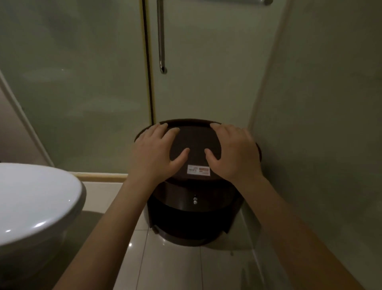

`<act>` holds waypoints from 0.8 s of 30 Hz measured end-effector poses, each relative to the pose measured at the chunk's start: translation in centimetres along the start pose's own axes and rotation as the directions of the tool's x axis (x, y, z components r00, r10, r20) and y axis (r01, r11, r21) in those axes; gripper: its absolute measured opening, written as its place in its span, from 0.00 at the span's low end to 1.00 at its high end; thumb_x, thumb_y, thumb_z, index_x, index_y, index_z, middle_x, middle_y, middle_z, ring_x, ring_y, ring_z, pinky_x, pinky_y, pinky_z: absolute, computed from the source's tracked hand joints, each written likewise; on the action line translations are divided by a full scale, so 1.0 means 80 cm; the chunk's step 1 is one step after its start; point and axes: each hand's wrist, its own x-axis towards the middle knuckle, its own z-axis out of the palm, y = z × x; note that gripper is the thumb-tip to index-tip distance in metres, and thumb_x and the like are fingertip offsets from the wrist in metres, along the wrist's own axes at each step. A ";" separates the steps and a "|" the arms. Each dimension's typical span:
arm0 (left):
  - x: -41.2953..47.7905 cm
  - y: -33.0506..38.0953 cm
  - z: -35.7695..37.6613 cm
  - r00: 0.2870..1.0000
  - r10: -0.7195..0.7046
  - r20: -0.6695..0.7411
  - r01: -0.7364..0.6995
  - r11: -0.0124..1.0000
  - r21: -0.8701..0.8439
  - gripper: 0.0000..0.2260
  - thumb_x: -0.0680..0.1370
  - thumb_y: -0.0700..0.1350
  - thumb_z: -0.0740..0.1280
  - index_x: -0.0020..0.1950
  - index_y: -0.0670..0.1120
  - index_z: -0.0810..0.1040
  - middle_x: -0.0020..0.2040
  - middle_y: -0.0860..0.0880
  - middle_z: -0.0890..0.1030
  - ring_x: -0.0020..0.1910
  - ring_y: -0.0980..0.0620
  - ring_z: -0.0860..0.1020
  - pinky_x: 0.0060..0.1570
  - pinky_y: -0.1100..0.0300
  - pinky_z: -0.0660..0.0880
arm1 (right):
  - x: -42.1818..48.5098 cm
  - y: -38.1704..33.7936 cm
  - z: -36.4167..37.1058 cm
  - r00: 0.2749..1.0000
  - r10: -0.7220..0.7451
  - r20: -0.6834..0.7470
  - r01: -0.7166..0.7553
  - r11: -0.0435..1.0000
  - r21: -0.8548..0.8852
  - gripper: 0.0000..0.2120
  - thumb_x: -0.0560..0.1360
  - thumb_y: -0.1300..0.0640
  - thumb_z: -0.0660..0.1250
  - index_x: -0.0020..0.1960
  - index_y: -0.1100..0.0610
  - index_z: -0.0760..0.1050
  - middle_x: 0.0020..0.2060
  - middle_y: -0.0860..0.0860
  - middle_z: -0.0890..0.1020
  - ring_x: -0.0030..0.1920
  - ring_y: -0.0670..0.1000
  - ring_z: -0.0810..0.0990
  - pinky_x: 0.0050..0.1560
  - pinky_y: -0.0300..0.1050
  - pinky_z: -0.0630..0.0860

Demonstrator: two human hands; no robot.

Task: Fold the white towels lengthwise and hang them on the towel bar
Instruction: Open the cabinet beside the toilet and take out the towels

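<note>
Nearest me, at 6 o'clock, is the pale tiled floor [175,265], with my two bare forearms reaching up over it. At 8 o'clock sits the rounded white basin [35,198]. A dark round cabinet [194,223] stands on the floor tight against the wall [320,103] at 3 o'clock, with a small shiny knob [195,200] on its front.

My left hand [159,149] and right hand [233,151] both lie palm down on its round tabletop [194,142]. The fingers are spread and flat and grip nothing, and the thumbs point toward each other. My fingertips reach the far rim. Between my wrists, at the near edge, is a white WIFI sticker [198,170].

Beyond the cabinet rises the frosted shower glass [82,82], with a long metal door handle [161,37] at 12 o'clock. At 1 o'clock, cut by the top edge, is the end of what looks like the towel bar [262,2]. I cannot tell from here where the white towels are.
</note>
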 end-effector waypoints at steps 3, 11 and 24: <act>-0.031 -0.005 0.052 0.999 -0.004 0.036 0.004 1.000 -0.015 0.32 0.72 0.65 0.52 0.68 0.49 0.72 0.67 0.44 0.74 0.69 0.44 0.69 0.65 0.48 0.68 | -0.041 0.008 0.047 0.998 0.023 0.060 -0.022 1.000 -0.009 0.30 0.70 0.44 0.66 0.69 0.55 0.69 0.61 0.52 0.77 0.63 0.54 0.74 0.68 0.57 0.67; -0.071 -0.029 0.173 0.993 0.006 0.115 -0.004 1.000 -0.019 0.29 0.73 0.64 0.53 0.67 0.49 0.72 0.66 0.45 0.75 0.68 0.46 0.70 0.63 0.51 0.70 | -0.114 0.016 0.156 0.981 0.098 0.168 -0.097 0.995 -0.016 0.22 0.72 0.44 0.66 0.62 0.52 0.71 0.52 0.49 0.78 0.51 0.48 0.76 0.52 0.45 0.76; -0.056 -0.062 0.260 0.964 0.072 0.258 -0.031 0.987 -0.160 0.22 0.76 0.57 0.63 0.68 0.51 0.72 0.67 0.50 0.73 0.67 0.52 0.69 0.62 0.57 0.69 | -0.146 -0.002 0.285 0.715 0.498 0.490 -0.557 0.830 -0.031 0.19 0.77 0.39 0.58 0.41 0.53 0.76 0.36 0.48 0.79 0.36 0.48 0.78 0.37 0.45 0.77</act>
